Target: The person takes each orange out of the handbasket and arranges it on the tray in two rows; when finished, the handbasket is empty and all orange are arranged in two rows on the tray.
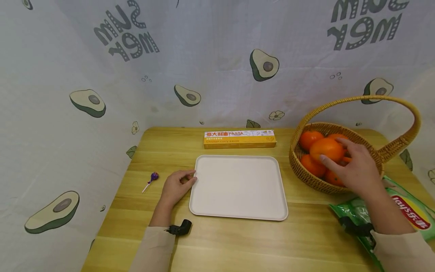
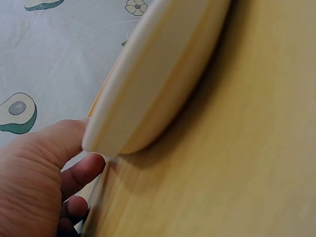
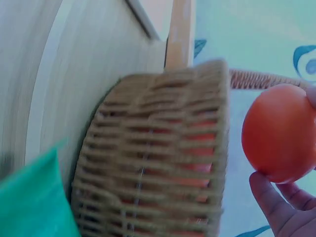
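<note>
At the left edge of the white rectangular tray (image 1: 239,187), my left hand (image 1: 176,188) grips the rim between thumb and fingers; the left wrist view shows the rim of the tray (image 2: 158,64) at the fingertips. Above the wicker basket (image 1: 303,174) on the right, my right hand (image 1: 361,170) holds an orange (image 1: 326,148) with thumb and fingers. The right wrist view shows this orange (image 3: 276,133) raised over the rim of the basket (image 3: 148,158). Several more oranges (image 1: 310,166) lie inside, partly hidden by the held one and the hand.
A yellow and white pasta box (image 1: 239,139) lies behind the tray. To the left of my left hand is a purple-wrapped lollipop (image 1: 154,176). A green Lay's chip bag (image 1: 412,209) lies under my right forearm. The basket's tall handle (image 1: 360,98) arches over the fruit.
</note>
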Motion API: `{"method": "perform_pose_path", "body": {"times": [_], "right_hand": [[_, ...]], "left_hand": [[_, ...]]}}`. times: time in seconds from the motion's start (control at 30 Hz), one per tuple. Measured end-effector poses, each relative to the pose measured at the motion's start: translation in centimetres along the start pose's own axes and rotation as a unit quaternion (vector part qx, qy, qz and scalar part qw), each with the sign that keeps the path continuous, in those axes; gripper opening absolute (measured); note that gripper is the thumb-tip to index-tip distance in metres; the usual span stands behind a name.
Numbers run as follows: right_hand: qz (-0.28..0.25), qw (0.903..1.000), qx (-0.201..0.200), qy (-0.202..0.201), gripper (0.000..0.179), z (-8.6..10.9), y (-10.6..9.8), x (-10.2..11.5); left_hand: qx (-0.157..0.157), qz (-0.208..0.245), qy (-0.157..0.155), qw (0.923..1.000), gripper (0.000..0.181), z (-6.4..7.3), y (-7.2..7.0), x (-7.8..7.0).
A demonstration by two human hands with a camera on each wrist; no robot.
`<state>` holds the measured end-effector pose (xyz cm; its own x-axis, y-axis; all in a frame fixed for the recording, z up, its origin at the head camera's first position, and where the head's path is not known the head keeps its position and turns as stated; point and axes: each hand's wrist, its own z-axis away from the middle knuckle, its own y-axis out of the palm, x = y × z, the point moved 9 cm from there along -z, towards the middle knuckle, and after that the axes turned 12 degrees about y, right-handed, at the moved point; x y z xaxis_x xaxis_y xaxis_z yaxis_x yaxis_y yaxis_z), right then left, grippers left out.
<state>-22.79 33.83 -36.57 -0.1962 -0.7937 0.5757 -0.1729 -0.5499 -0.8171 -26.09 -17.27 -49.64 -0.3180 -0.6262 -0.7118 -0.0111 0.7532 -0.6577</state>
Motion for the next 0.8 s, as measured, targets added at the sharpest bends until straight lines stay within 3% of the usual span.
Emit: {"method": "perform_pose_path", "body": {"times": [0.3, 0.8], "right_hand": [[0.000, 0.9989, -0.021, -0.041, 0.077, 1.6, 1.1, 3.0], [-0.044, 0.9967, 0.021, -0.065, 0.074, 3.2, 4.3, 7.2]], "left_hand": [[-0.001, -0.003, 0.001, 1.0000, 0.026, -0.1, 0.0, 0.1], [0.000, 0.002, -0.006, 1.0000, 0.028, 0.1, 0.0, -0.1]]}}
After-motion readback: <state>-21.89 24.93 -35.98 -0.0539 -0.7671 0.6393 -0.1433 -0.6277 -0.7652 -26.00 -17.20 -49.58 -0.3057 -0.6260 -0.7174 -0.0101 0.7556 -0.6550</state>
